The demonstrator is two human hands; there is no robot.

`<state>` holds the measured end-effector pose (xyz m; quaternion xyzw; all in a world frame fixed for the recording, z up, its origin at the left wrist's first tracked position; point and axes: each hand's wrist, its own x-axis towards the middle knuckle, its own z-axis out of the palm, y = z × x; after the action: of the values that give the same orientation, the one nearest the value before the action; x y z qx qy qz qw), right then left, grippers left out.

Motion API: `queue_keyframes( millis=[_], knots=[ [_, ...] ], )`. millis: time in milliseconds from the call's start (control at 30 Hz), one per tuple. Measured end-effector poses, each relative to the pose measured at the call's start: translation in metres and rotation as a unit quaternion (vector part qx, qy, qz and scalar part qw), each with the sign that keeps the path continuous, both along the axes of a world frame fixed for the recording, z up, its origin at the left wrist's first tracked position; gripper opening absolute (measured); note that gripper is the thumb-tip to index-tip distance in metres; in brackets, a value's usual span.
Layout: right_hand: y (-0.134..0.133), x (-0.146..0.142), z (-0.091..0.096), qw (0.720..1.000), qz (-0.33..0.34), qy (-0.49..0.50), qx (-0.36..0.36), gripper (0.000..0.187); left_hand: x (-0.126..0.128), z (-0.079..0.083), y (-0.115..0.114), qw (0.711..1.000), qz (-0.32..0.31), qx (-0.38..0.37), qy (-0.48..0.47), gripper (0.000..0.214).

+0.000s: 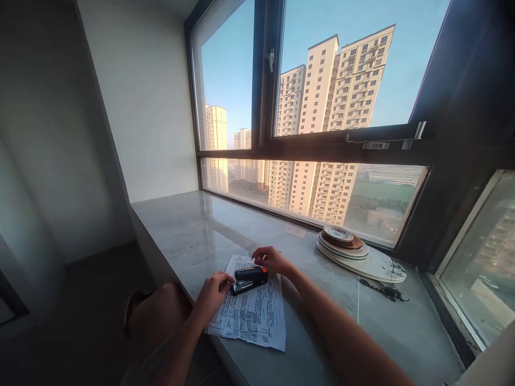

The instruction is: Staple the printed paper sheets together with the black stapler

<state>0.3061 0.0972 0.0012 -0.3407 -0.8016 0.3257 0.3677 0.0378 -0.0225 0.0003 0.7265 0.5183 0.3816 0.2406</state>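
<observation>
No words or numbers can be read. Sheet of paper [257,324] by the person's left hand [216,289] and right hand [273,260] has rows of dark print, too small and blurred to make out; language can't be told. Heaviest print sits in an uneven block nearer the person than both hands. Lines also show on the paper's far end, just left of the right hand's fingers, equally unreadable.

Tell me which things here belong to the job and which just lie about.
In the job: black stapler, between the left hand and right hand; printed paper beneath.
Lying about: stacked plates; dark item beside them, too small to identify.
</observation>
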Motion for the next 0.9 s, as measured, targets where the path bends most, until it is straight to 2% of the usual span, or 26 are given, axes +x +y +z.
queue_keyframes(
  millis=[67,133,200,333,400,467,533,567,733,900],
  knots=[
    [0.000,-0.005,-0.005,0.998,0.035,-0.052,-0.001,0.017,-0.002,-0.001,0.000,1.000,0.002,0.011,-0.009,0.027],
    [0.001,0.000,-0.007,0.996,0.042,-0.075,-0.004,0.019,-0.003,-0.003,0.001,0.999,0.032,0.023,-0.018,0.029],
    [0.002,0.015,-0.006,0.996,0.040,-0.076,-0.010,0.020,-0.004,-0.004,0.002,0.998,0.054,0.031,-0.016,0.029],
    [0.004,0.057,-0.003,0.995,0.036,-0.094,-0.018,0.015,-0.003,-0.006,0.003,0.998,0.051,0.035,-0.008,0.027],
    [0.006,0.071,-0.005,0.994,-0.006,-0.105,-0.004,0.016,-0.003,-0.008,0.004,0.998,0.047,0.041,-0.016,0.027],
    [0.011,0.076,-0.011,0.982,-0.137,-0.122,0.034,0.019,-0.002,-0.009,0.004,0.998,0.044,0.041,-0.024,0.028],
    [0.019,0.073,-0.018,0.962,-0.222,-0.146,0.062,0.024,-0.002,-0.011,0.004,0.998,0.042,0.036,-0.027,0.028],
    [0.022,0.068,-0.022,0.955,-0.239,-0.160,0.072,0.026,-0.002,-0.012,0.004,0.998,0.042,0.034,-0.027,0.028],
    [0.028,0.031,-0.032,0.945,-0.198,-0.235,0.116,0.037,-0.002,-0.018,0.007,0.998,0.048,0.043,-0.026,0.029],
    [0.028,-0.017,-0.025,0.919,-0.139,-0.339,0.145,0.049,-0.002,-0.021,0.010,0.996,0.057,0.050,-0.053,0.033]
  ],
)
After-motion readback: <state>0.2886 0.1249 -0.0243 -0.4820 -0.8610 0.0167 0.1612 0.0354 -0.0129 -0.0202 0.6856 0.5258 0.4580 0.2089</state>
